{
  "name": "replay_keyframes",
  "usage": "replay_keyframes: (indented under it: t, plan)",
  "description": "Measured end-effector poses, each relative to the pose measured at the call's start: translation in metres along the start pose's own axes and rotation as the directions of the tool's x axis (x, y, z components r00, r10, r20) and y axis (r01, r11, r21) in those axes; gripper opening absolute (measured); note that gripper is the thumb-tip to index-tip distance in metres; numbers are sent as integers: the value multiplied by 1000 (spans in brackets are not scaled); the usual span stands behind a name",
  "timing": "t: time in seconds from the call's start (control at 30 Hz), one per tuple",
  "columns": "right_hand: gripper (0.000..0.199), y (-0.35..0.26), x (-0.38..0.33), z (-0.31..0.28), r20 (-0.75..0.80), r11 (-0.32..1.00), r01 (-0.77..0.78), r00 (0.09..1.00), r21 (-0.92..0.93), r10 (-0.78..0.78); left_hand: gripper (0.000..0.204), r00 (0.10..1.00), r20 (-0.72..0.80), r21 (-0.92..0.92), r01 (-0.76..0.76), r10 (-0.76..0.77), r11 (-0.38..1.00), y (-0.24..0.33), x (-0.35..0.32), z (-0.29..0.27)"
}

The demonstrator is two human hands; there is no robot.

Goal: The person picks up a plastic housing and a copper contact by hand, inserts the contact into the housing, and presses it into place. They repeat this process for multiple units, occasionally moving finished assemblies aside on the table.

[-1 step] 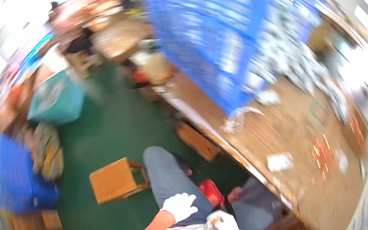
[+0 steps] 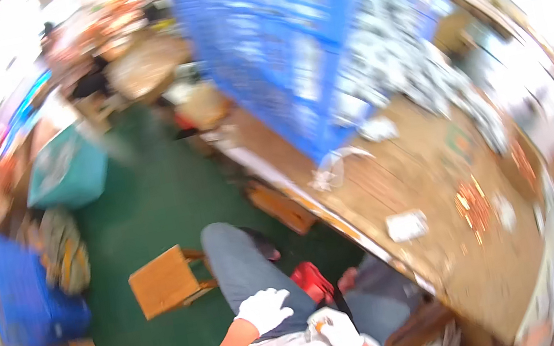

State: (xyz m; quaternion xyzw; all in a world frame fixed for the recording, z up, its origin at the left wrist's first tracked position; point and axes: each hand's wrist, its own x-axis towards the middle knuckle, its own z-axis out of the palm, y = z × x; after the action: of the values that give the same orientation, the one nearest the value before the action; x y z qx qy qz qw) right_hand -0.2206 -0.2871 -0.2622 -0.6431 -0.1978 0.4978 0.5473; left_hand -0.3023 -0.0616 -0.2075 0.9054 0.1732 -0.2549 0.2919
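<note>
My left hand (image 2: 264, 311), in a white glove, lies on the grey trouser leg (image 2: 237, 261) with its fingers stretched out and nothing in them. Close to my lap, my right hand (image 2: 337, 331) wears a white glove too, its fingers curled inward. A small orange-brown spot shows at those fingers; whether it is an object or bare skin is too blurred to tell. Just beyond the hands is a red thing (image 2: 313, 282), its kind unclear. To my right runs the brown worktable (image 2: 453, 290), bearing a small white packet (image 2: 406, 226) and a bunch of copper-coloured pieces (image 2: 473, 206).
A wooden stool (image 2: 163, 282) stands left of my leg on the green floor (image 2: 150, 210). Large blue crates (image 2: 254, 43) and a heap of grey-white pieces (image 2: 397, 55) occupy the table's far part. At left are a teal bin (image 2: 70, 176) and a blue container (image 2: 31, 294).
The view has swung slightly, so the table, crates and stool sit further left in the picture. Both hands keep about the same place and pose.
</note>
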Motion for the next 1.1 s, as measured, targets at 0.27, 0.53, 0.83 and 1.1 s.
replay_keyframes:
  t: [0.27,0.53,0.83,1.1]
  plan:
    - [45,-104,10,-41,-483,956,217,827,-197,-287,78,947,24,-839,-156,321,522,78,20,-37]
    - [70,-115,13,-51,-441,858,258,771,-444,-460,56,966,-218,-722,-256,140,643,109,50,-28]
    - [43,-104,8,-53,-209,400,242,561,-884,-801,43,926,-373,-736,-333,57,589,108,41,-30]
    - [46,-114,14,-50,-66,422,269,775,-866,-629,45,897,-432,-639,-379,96,670,104,33,-42]
